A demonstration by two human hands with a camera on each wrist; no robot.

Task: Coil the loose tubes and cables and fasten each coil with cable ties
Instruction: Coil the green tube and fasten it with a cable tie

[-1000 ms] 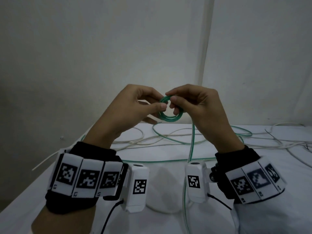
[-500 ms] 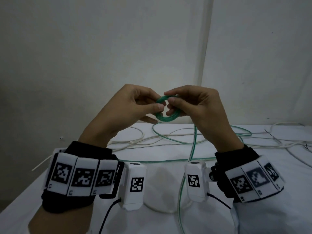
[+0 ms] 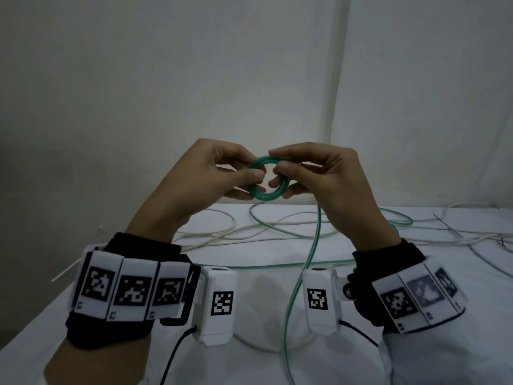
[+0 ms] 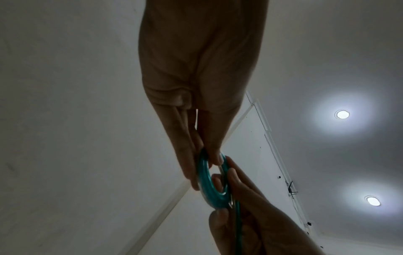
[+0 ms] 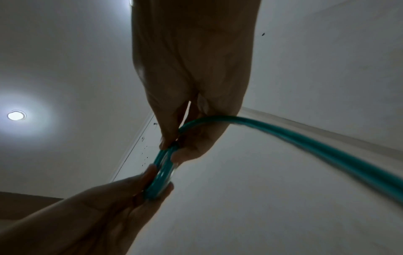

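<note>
Presently held up between both hands, above the white-covered bench [image 3: 263, 254]: small tight coil of translucent green plastic tube [image 3: 268, 181], ring face turned toward the head camera, hole open in the middle. Left hand [image 3: 206, 180] pinching the coil's left rim, thumb across the front and fingers [image 4: 185, 155] behind; curled, closed on the tube. Right hand [image 3: 319, 176] pinching the right and upper rim, thumb and forefinger closed on the strand where it joins the ring. Both hands equally near the coil, meeting it from opposite sides.

Governing relation: free length of green tube [image 3: 312, 254] leaving the coil on the right hand's side, passing under that hand's fingers [image 5: 172, 131] and dropping almost straight down toward the bench, then running on toward the near edge. Long axis of the uncoiled run therefore near vertical at the hand, roughly in the plane of the ring. Remainder lying in wide loose loops on the bench behind, crossed with slack white cables [image 3: 222, 232]

Judged step: winding, early in the task. Next turn seemingly to be fed by the right hand, left hand serving as clamp. Risk judged: springy tube unwinding if either pinch relaxes. Thin white strip [image 3: 66, 272] at the bench's left edge, possibly a cable tie; cannot tell
</note>
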